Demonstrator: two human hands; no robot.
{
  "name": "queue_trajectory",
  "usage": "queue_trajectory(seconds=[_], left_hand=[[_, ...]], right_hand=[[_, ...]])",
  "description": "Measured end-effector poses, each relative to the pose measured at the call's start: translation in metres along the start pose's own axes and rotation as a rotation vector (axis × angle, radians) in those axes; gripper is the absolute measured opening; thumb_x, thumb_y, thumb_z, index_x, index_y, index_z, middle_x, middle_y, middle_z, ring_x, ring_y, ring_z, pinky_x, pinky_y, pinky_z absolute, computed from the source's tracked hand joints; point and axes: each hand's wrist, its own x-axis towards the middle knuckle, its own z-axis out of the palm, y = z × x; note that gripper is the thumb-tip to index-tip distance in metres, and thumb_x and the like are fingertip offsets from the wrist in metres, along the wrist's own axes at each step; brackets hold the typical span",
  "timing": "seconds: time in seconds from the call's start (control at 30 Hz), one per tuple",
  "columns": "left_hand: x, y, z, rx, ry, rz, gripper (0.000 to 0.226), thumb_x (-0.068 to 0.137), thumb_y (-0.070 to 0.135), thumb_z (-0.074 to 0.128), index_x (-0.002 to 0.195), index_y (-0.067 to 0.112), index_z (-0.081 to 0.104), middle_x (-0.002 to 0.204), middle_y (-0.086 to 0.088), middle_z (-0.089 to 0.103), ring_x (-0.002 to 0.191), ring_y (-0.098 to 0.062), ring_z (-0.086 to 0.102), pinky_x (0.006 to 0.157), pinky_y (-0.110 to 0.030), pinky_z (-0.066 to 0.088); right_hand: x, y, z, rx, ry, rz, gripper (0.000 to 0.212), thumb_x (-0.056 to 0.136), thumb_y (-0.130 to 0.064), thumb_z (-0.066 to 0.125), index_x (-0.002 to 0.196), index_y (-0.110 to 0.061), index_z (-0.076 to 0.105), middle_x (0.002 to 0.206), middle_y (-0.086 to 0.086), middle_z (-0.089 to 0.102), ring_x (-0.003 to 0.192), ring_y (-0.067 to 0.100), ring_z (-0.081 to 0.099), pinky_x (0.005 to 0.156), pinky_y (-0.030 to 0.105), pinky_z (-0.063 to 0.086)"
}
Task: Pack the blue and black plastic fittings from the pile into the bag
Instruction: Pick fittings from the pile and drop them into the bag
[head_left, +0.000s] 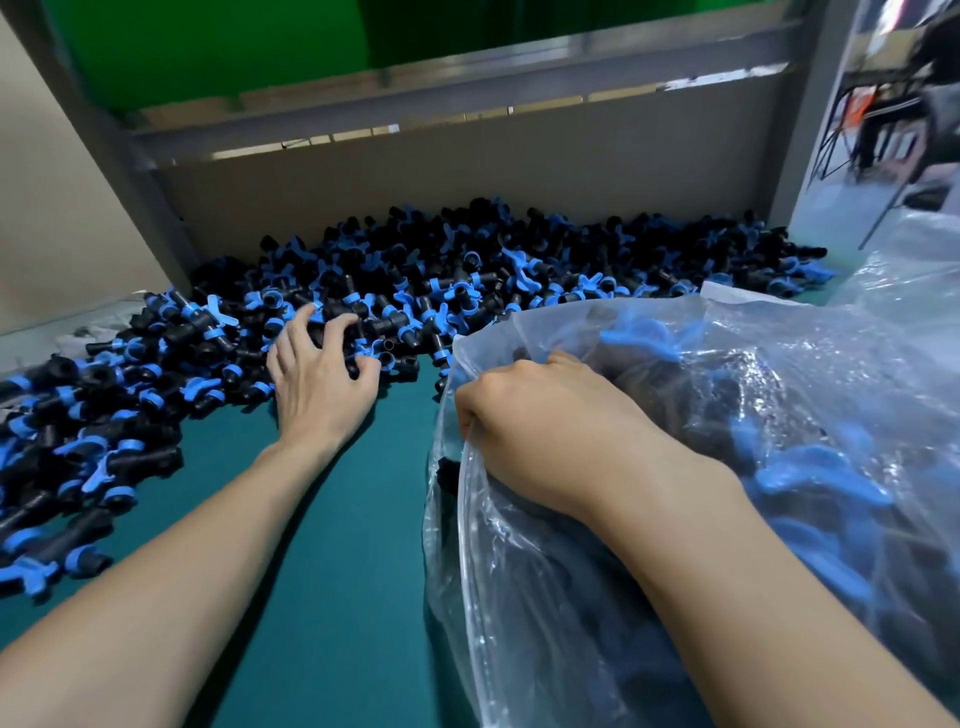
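Observation:
A wide pile of blue and black plastic fittings (467, 270) covers the back and left of the teal table (332, 519). My left hand (319, 374) lies on the pile's near edge, its fingers curled over several fittings. A clear plastic bag (779, 395) lies at the right, with many fittings inside showing through the film. My right hand (540, 415) grips the bag's open rim at its left edge in a closed fist, holding the mouth up toward the pile.
A cardboard wall (467, 171) and a grey metal frame (130, 171) close off the back and left of the table. More clear plastic film (914, 260) lies at the far right. Bare teal table surface shows between my forearms.

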Motion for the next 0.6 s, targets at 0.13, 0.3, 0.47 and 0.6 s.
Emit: queue_trajectory(seconds=[0.13, 0.3, 0.47, 0.6], left_hand=[[0.065, -0.004, -0.001, 0.144, -0.234, -0.156, 0.062, 0.092, 0.058, 0.031, 0.148, 0.033, 0.029, 0.163, -0.009, 0.005, 0.149, -0.036, -0.001, 0.117, -0.059, 0.000], [0.111, -0.008, 0.003, 0.273, -0.804, -0.284, 0.077, 0.086, 0.079, 0.028, 0.151, 0.038, 0.021, 0.163, -0.005, -0.002, 0.148, -0.041, -0.002, 0.114, -0.065, 0.013], [0.071, -0.019, -0.001, 0.469, -0.662, -0.002, 0.060, 0.093, 0.065, 0.035, 0.144, 0.034, 0.030, 0.157, -0.008, 0.015, 0.144, -0.035, 0.009, 0.106, -0.062, 0.028], [0.060, -0.017, -0.018, 0.513, -0.682, 0.056, 0.057, 0.097, 0.059, 0.036, 0.145, 0.030, 0.029, 0.151, -0.012, 0.021, 0.142, -0.035, 0.010, 0.103, -0.056, 0.036]], right_hand=[[0.000, -0.001, 0.000, 0.016, 0.014, -0.001, 0.018, 0.093, -0.013, 0.041, 0.095, -0.018, 0.058, 0.097, 0.004, 0.067, 0.083, 0.028, 0.057, 0.082, 0.037, 0.027], [0.002, 0.002, 0.002, 0.033, 0.010, 0.025, 0.020, 0.095, -0.013, 0.041, 0.102, -0.019, 0.059, 0.104, 0.004, 0.066, 0.086, 0.029, 0.055, 0.085, 0.038, 0.029], [0.002, 0.002, 0.001, 0.035, -0.025, 0.026, 0.023, 0.096, -0.015, 0.040, 0.106, -0.020, 0.060, 0.107, 0.003, 0.066, 0.095, 0.029, 0.060, 0.095, 0.041, 0.033], [0.001, 0.002, 0.000, 0.042, -0.040, 0.025, 0.024, 0.094, -0.013, 0.041, 0.105, -0.020, 0.061, 0.106, 0.002, 0.067, 0.094, 0.029, 0.061, 0.095, 0.040, 0.036]])
